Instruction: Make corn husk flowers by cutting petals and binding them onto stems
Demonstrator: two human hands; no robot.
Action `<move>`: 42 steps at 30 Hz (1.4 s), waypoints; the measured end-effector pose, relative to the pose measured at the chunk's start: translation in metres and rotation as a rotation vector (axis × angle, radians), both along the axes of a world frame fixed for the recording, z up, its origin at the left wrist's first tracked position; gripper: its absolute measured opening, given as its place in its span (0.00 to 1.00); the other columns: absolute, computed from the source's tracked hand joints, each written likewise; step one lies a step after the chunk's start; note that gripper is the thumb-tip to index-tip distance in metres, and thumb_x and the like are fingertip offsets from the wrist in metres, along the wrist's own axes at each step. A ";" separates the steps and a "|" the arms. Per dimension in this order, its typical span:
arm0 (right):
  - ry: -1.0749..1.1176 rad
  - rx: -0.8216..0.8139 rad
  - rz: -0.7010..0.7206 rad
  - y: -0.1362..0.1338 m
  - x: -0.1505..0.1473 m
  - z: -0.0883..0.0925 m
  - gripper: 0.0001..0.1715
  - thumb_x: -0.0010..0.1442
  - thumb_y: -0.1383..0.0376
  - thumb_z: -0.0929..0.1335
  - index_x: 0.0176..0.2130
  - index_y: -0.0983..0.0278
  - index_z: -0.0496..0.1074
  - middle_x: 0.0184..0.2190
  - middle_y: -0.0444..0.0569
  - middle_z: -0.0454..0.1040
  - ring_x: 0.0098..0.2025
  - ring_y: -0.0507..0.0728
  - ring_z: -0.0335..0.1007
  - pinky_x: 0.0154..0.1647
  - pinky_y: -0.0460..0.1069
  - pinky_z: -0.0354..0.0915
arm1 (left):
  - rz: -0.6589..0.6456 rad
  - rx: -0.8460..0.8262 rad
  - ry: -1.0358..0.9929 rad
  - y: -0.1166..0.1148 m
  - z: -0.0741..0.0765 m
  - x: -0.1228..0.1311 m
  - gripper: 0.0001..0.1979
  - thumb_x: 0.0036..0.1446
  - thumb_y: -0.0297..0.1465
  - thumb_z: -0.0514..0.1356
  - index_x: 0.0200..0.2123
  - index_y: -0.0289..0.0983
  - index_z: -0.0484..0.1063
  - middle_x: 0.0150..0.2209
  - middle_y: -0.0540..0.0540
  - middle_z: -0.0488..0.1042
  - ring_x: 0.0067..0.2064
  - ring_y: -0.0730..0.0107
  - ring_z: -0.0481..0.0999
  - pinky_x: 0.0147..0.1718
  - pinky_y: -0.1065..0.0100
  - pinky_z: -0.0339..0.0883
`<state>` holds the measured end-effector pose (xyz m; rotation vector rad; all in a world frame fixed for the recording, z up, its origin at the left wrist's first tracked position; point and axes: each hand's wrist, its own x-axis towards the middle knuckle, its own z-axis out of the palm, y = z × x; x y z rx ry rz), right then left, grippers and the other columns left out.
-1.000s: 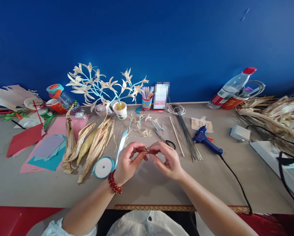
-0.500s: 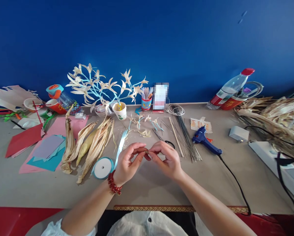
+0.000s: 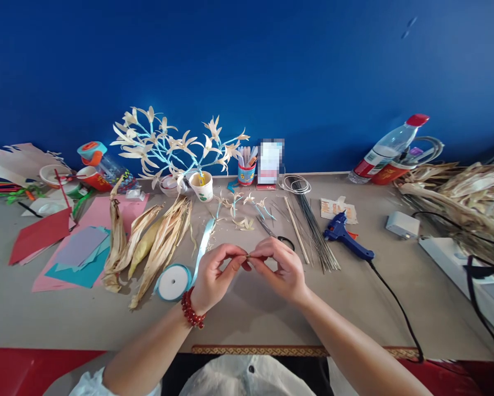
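Observation:
My left hand (image 3: 219,275), with a red bead bracelet at the wrist, and my right hand (image 3: 280,270) meet fingertip to fingertip above the table. Both are closed in a pinch on a tiny brownish piece (image 3: 248,256) that is too small to name. Beyond them lie scissors (image 3: 286,241) and small husk flowers (image 3: 243,223). A ribbon spool (image 3: 173,281) lies left of my left hand. Thin wires (image 3: 317,236) and a blue glue gun (image 3: 348,236) are to the right.
A paper cup (image 3: 201,187) holds branches of pale flowers (image 3: 185,144). Dried husks (image 3: 160,247) and coloured paper (image 3: 80,253) are on the left. A bottle (image 3: 389,148), a white adapter (image 3: 402,225), a power strip (image 3: 457,269) and more husks (image 3: 470,192) stand or lie right.
The fingers of both hands have shifted slightly around the tiny piece, with the left fingers drawn closer together. Everything on the table lies as before.

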<state>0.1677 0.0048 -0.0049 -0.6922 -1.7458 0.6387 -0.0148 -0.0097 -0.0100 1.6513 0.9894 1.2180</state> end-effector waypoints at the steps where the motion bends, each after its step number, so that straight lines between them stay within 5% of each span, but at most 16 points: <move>1: 0.001 -0.003 0.009 0.000 0.000 0.000 0.10 0.62 0.73 0.69 0.41 0.60 0.73 0.29 0.46 0.75 0.32 0.55 0.71 0.33 0.50 0.68 | -0.005 -0.005 -0.003 0.000 0.001 0.000 0.06 0.65 0.31 0.58 0.39 0.37 0.74 0.32 0.46 0.78 0.34 0.69 0.79 0.37 0.69 0.73; 8: 0.066 -0.138 0.097 0.003 0.001 -0.004 0.04 0.62 0.70 0.70 0.38 0.61 0.74 0.29 0.46 0.73 0.31 0.54 0.70 0.29 0.47 0.67 | -0.025 -0.037 0.015 0.000 0.003 -0.001 0.06 0.65 0.32 0.58 0.36 0.36 0.73 0.29 0.48 0.75 0.31 0.72 0.77 0.33 0.71 0.69; 20: 0.134 -0.274 0.318 0.009 0.010 -0.004 0.06 0.59 0.66 0.74 0.39 0.62 0.76 0.33 0.49 0.73 0.34 0.54 0.71 0.31 0.47 0.71 | -0.224 -0.272 -0.325 0.004 0.009 0.001 0.07 0.62 0.33 0.61 0.34 0.34 0.73 0.28 0.49 0.77 0.26 0.74 0.77 0.29 0.71 0.72; 42: 0.119 -0.259 0.273 0.007 0.007 -0.003 0.03 0.60 0.67 0.73 0.37 0.63 0.76 0.32 0.48 0.74 0.34 0.54 0.71 0.33 0.48 0.69 | -0.214 -0.337 -0.284 0.004 0.008 0.001 0.10 0.61 0.35 0.63 0.31 0.33 0.72 0.27 0.49 0.75 0.24 0.77 0.74 0.26 0.74 0.69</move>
